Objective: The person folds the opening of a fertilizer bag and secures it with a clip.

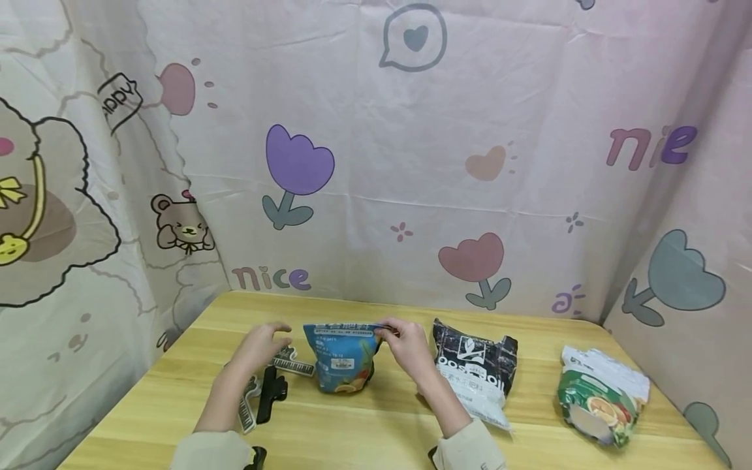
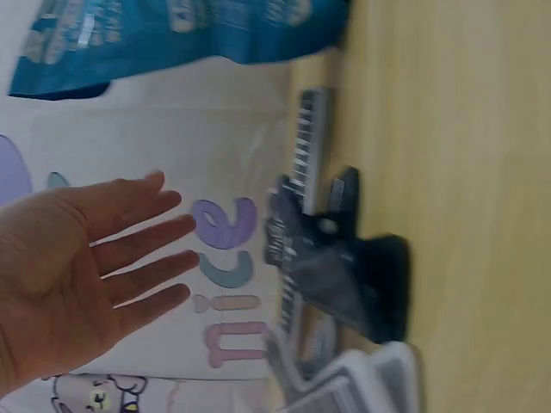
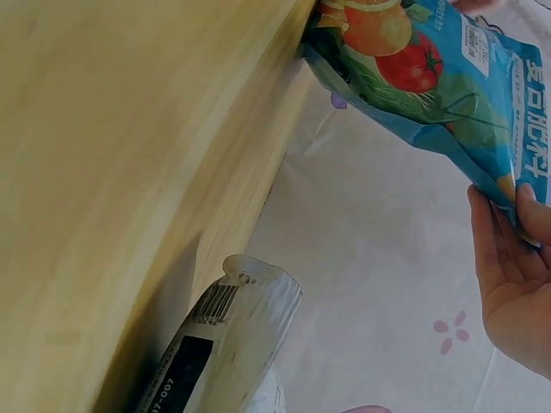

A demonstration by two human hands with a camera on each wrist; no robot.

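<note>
A blue bag [image 1: 341, 359] printed with fruit and vegetables stands upright near the middle of the table. My right hand [image 1: 408, 346] pinches its top right corner between thumb and fingers; the right wrist view shows the same grip on the blue bag [image 3: 430, 86]. To the left of the bag, my left hand [image 1: 261, 349] is raised with its fingers apart and nothing in them. Below that hand lie a black clip [image 1: 270, 393] and piano-keyboard clips [image 1: 294, 365], one of them partly behind the forearm. In the left wrist view the black clip [image 2: 344, 267] shows close up.
Right of my right hand a black and white bag [image 1: 472, 372] leans on the wooden table [image 1: 352, 437]. Farther right lies a green and white bag [image 1: 602, 398] with an orange pictured on it. A printed curtain [image 1: 376, 261] hangs behind the table and along both sides.
</note>
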